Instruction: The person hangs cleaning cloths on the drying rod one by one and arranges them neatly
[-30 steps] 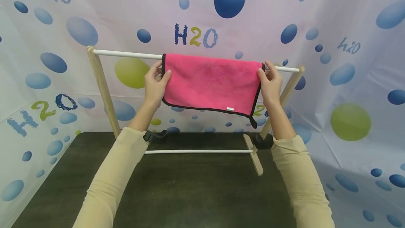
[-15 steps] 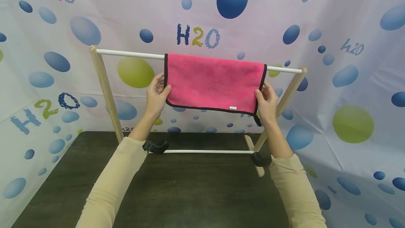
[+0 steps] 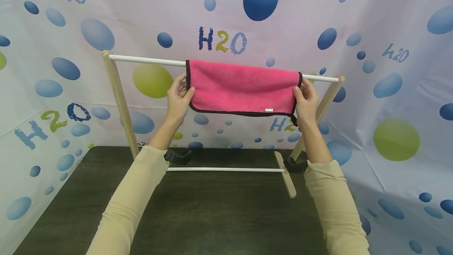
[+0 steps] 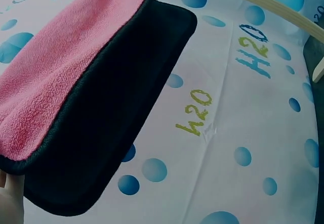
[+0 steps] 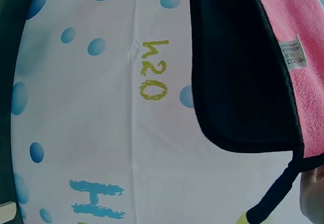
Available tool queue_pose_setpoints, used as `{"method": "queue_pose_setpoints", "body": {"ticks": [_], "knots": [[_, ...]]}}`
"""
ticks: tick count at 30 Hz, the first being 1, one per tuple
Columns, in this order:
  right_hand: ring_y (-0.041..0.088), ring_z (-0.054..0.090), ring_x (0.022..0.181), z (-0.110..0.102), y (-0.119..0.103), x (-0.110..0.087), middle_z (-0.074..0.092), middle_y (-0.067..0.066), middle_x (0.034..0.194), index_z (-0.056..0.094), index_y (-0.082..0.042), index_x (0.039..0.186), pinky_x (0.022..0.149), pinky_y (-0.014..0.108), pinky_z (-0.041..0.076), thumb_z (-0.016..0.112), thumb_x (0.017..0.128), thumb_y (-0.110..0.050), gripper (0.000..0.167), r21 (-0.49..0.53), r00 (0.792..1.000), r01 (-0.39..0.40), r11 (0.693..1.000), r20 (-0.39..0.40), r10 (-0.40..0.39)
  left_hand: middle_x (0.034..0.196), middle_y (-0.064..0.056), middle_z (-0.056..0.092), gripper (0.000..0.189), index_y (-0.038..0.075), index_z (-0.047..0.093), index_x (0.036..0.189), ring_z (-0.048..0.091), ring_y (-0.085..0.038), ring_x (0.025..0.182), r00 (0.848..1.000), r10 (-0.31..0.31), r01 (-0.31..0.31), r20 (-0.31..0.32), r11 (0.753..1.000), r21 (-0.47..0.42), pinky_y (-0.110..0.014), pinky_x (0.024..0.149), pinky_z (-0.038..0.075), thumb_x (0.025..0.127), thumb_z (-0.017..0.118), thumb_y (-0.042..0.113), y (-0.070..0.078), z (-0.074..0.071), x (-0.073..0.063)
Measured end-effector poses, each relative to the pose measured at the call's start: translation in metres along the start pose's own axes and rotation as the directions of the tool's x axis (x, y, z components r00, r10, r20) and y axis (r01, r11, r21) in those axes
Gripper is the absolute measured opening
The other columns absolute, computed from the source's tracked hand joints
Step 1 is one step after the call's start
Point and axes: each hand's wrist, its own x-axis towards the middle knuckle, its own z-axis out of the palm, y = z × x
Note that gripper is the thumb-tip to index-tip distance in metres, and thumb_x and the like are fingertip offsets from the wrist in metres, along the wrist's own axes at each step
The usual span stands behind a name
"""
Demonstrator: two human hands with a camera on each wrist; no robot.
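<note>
A pink towel (image 3: 244, 87) with a black border hangs folded over the upper white rod (image 3: 148, 60) of a wooden rack. My left hand (image 3: 178, 99) pinches its left edge, thumb on the pink front and fingers behind. On the opposite edge, my right hand (image 3: 307, 103) holds it the same way, just below the rod. Both wrist views show the dark back layer (image 4: 111, 102) hanging behind the pink front. A small white label (image 5: 293, 53) and a black hanging loop (image 5: 273, 193) show at the towel's lower right. Most of each hand is outside its wrist view.
The rack's wooden left post (image 3: 121, 103) and right post (image 3: 327, 97) flank the towel. Low down runs another white rod (image 3: 226, 169), joined to a wooden foot (image 3: 286, 176) on the dark table (image 3: 219, 215). A patterned curtain (image 3: 219, 3) stands behind.
Both hands first slid down the towel's side edges, then came up again gripping them. The front's lower edge now sits higher, and the pink cloth sags slightly below the rod.
</note>
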Motion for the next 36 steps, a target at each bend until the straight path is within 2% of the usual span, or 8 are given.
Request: {"method": "queue_pose_setpoints", "body": {"ticks": [4,11,16,23,28,32,35,36], "knots": [[0.008,0.049,0.065,-0.001,0.005,-0.005,0.056,-0.002,0.076,0.057,-0.007,0.124,0.058,0.016,0.043,0.05,0.091,0.0,0.034,-0.002,1.0,-0.005,1.0,0.006,0.005,0.09,0.0,0.054,0.042,0.0,0.045,0.13,0.058,-0.011,0.078,1.0,0.003,-0.003,-0.011,1.0,0.013,-0.019,0.07,0.05,0.089,0.049,-0.007,-0.002,-0.003,-0.003],[0.007,0.052,0.067,-0.004,0.015,-0.016,0.056,-0.002,0.078,0.053,-0.004,0.127,0.061,0.014,0.047,0.05,0.091,0.0,0.036,0.013,0.999,-0.028,1.0,0.023,0.028,0.088,0.0,0.055,0.041,-0.003,0.045,0.129,0.058,-0.008,0.073,0.999,0.042,-0.042,-0.007,0.999,0.012,-0.017,0.068,0.049,0.089,0.05,-0.006,-0.007,-0.009,-0.006],[0.006,0.054,0.067,-0.005,0.023,-0.021,0.058,-0.003,0.078,0.05,0.001,0.128,0.062,0.014,0.049,0.05,0.09,0.003,0.038,0.025,0.998,-0.05,0.998,0.025,0.05,0.087,0.002,0.056,0.042,-0.003,0.044,0.129,0.06,-0.007,0.073,0.999,0.032,-0.032,0.014,0.999,0.007,-0.018,0.068,0.05,0.088,0.048,-0.009,-0.013,-0.011,-0.009],[0.006,0.055,0.068,-0.01,0.032,-0.031,0.059,-0.003,0.079,0.048,0.002,0.129,0.063,0.014,0.05,0.049,0.089,0.005,0.04,0.042,0.998,-0.035,0.999,0.054,0.032,0.089,0.004,0.057,0.044,-0.005,0.041,0.13,0.06,-0.005,0.075,0.999,0.02,-0.02,0.038,1.0,0.006,-0.018,0.074,0.049,0.087,0.046,-0.011,-0.023,-0.016,-0.017],[0.006,0.055,0.069,-0.013,0.038,-0.038,0.06,-0.004,0.082,0.047,0.0,0.131,0.063,0.014,0.048,0.051,0.09,0.002,0.041,-0.005,0.996,-0.034,0.999,0.086,0.035,0.088,0.006,0.057,0.044,-0.006,0.04,0.13,0.06,-0.004,0.075,0.999,0.03,-0.03,0.041,1.0,-0.004,-0.017,0.07,0.051,0.087,0.046,-0.011,-0.03,-0.02,-0.021],[0.004,0.054,0.071,-0.017,0.044,-0.048,0.061,-0.007,0.084,0.047,-0.001,0.132,0.064,0.015,0.045,0.052,0.09,0.0,0.041,-0.063,0.993,-0.028,0.998,0.11,0.035,0.088,0.006,0.057,0.041,-0.009,0.039,0.129,0.061,-0.003,0.074,0.998,0.038,-0.038,0.054,0.999,-0.002,-0.017,0.066,0.052,0.088,0.045,-0.011,-0.026,-0.023,-0.028],[0.003,0.054,0.074,-0.02,0.048,-0.055,0.061,-0.01,0.084,0.046,0.0,0.132,0.067,0.015,0.043,0.052,0.09,0.001,0.043,-0.109,0.99,-0.009,0.994,0.135,0.024,0.091,0.006,0.056,0.041,-0.009,0.038,0.13,0.06,-0.003,0.074,0.998,0.017,-0.018,0.061,1.0,0.014,-0.017,0.066,0.051,0.089,0.044,-0.01,-0.027,-0.026,-0.035],[0.002,0.055,0.075,-0.021,0.05,-0.057,0.061,-0.011,0.084,0.045,0.001,0.132,0.067,0.015,0.043,0.053,0.09,0.001,0.043,-0.121,0.99,-0.004,0.993,0.141,0.022,0.091,0.006,0.056,0.041,-0.008,0.038,0.13,0.059,-0.003,0.074,0.998,0.014,-0.015,0.065,1.0,0.018,-0.017,0.066,0.051,0.09,0.044,-0.009,-0.031,-0.028,-0.037]]}}
